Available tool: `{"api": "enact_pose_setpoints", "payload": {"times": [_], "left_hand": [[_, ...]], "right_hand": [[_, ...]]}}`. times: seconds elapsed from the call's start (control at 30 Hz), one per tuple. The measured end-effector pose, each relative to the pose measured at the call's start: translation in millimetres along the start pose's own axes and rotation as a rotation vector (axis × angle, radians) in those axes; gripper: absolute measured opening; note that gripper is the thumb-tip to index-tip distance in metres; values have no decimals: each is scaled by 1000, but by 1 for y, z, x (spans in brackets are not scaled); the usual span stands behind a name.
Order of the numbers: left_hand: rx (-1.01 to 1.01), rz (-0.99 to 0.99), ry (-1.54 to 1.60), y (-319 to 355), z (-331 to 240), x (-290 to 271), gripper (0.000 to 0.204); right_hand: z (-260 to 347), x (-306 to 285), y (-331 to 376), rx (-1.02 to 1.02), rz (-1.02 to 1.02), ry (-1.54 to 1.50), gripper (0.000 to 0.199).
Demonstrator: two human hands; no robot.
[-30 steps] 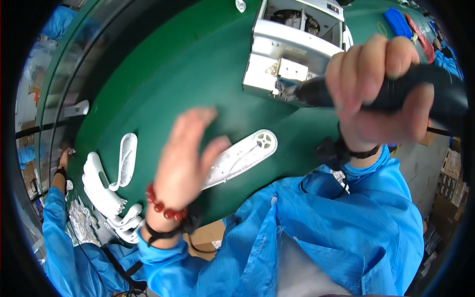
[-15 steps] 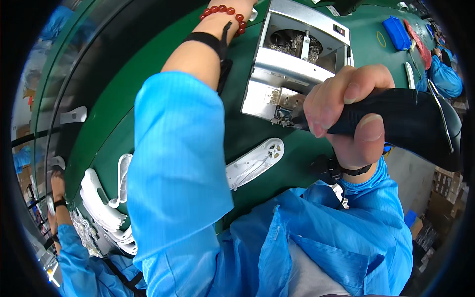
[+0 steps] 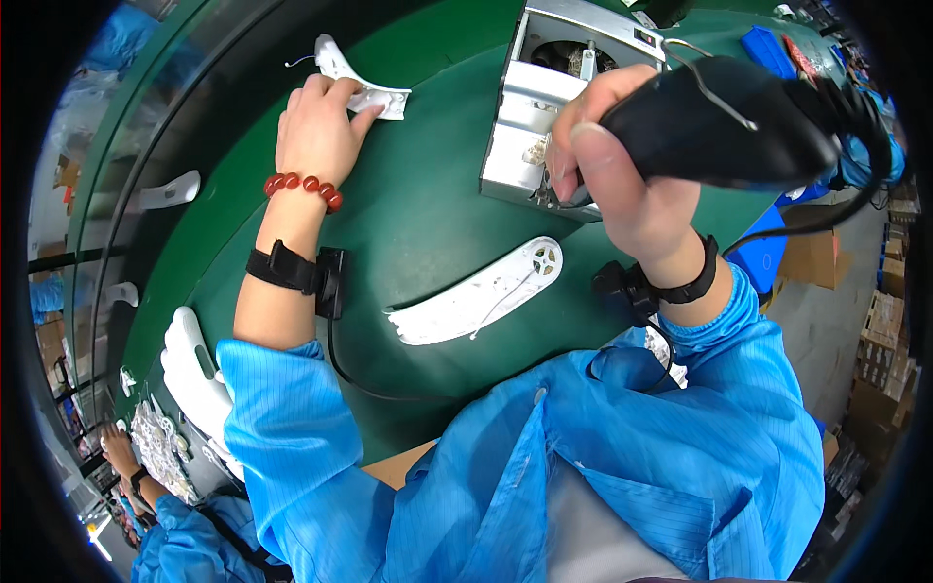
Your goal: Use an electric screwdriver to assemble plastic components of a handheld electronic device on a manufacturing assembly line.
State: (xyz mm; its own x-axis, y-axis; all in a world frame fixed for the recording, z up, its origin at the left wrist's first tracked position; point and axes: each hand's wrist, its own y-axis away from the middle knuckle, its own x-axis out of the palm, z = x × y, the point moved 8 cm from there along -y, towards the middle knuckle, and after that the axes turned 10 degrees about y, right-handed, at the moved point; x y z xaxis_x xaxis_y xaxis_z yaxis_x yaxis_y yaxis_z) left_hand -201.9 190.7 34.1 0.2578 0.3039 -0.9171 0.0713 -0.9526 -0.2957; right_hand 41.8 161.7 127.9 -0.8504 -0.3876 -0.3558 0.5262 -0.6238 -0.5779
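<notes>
My left hand reaches far across the green conveyor belt and rests on a white curved plastic part, fingers closing over it. On that wrist sit a red bead bracelet and a black strap with a cord. My right hand grips a black electric screwdriver, its tip down at the near edge of a grey and white metal housing. Between my arms, close to me, a second long white plastic part lies flat on the belt.
A stack of white plastic parts sits at the lower left edge of the belt. More white parts lie along the far left rail. Another person's hand and blue sleeve show at lower left. Blue bins and cardboard boxes stand at right.
My left hand has travelled from near my body out across the belt to the far white part. The housing has come closer, and my right hand keeps the screwdriver against it.
</notes>
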Motion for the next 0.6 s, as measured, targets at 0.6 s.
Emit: {"api": "enact_pose_setpoints", "payload": {"times": [0.6], "left_hand": [[522, -341, -123, -6, -77, -44, 18]], "right_hand": [[-7, 8, 100, -34, -175, -316, 44]]}}
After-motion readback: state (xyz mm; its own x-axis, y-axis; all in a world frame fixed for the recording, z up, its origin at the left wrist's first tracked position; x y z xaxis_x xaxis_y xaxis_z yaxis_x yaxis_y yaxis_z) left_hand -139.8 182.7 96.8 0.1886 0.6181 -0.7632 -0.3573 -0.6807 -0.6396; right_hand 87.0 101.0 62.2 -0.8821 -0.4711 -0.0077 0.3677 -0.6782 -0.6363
